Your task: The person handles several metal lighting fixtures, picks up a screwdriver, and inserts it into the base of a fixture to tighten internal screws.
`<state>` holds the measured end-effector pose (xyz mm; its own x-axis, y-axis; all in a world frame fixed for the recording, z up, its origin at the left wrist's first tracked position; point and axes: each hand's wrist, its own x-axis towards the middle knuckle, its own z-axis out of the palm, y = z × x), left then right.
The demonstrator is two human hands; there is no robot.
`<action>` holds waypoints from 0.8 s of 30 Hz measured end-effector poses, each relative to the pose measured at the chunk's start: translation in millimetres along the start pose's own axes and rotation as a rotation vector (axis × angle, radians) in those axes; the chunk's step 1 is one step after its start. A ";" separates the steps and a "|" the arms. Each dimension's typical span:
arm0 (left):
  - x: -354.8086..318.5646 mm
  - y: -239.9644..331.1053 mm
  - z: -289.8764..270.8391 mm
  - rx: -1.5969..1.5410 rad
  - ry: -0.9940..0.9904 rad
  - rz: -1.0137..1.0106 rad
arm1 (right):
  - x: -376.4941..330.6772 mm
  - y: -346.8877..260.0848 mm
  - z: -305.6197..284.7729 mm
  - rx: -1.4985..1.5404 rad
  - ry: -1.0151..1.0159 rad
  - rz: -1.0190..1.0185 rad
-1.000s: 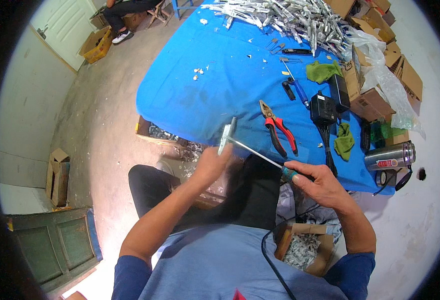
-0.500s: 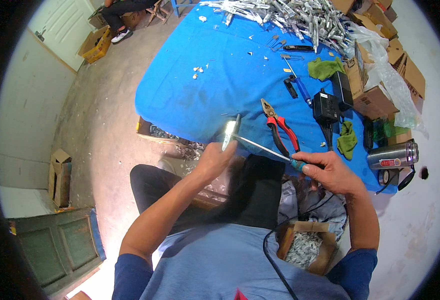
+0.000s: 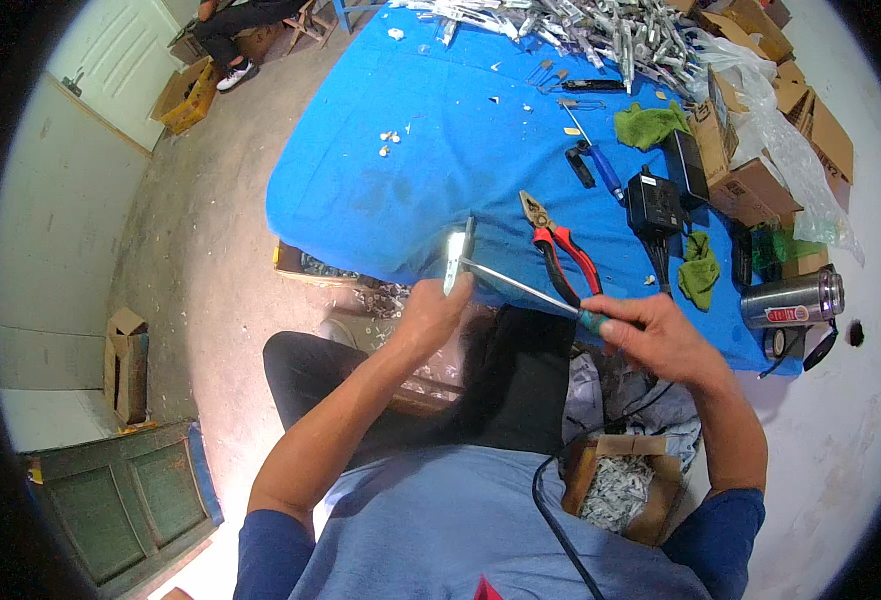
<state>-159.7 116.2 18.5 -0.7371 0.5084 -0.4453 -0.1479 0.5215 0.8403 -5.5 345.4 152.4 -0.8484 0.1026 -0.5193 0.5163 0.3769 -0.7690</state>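
Silver part [image 3: 454,264] in left hand [image 3: 429,315], at the table's [image 3: 341,170] near edge; screwdriver [image 3: 521,286] in right hand [image 3: 651,335].
Fingers: left pinched on the part's near end, right curled round the screwdriver. Risk: with sideways pressure, the screwdriver's tip, at the part's right side, might skid toward the left fingers. Part's long axis: near to far, far end pointing slightly right.

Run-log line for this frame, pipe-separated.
left hand: holds slim pale piece | right hand: grips teal-handled screwdriver, tip at piece | red-and-black pliers: untouched on blue cloth
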 end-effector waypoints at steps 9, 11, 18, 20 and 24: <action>0.3 -0.3 5.0 -0.027 0.041 0.004 | -10.9 5.5 27.2 -0.636 0.249 -0.464; 2.9 -0.8 6.7 -0.031 0.037 -0.010 | -14.0 10.4 32.6 -0.592 0.245 -0.418; -1.5 -5.4 7.7 0.014 0.046 0.030 | 7.0 4.4 -21.8 0.065 -0.085 0.013; 0.9 -8.8 6.6 0.026 0.028 0.029 | 10.3 -2.8 -27.6 -0.020 -0.099 0.014; -2.0 -6.6 7.2 0.015 0.009 0.031 | 14.1 -6.1 -32.4 -0.183 -0.112 -0.144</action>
<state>-152.5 116.6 11.7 -0.7473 0.5180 -0.4162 -0.1150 0.5161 0.8488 -24.4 374.3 161.8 -0.8882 -0.0626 -0.4552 0.3530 0.5413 -0.7631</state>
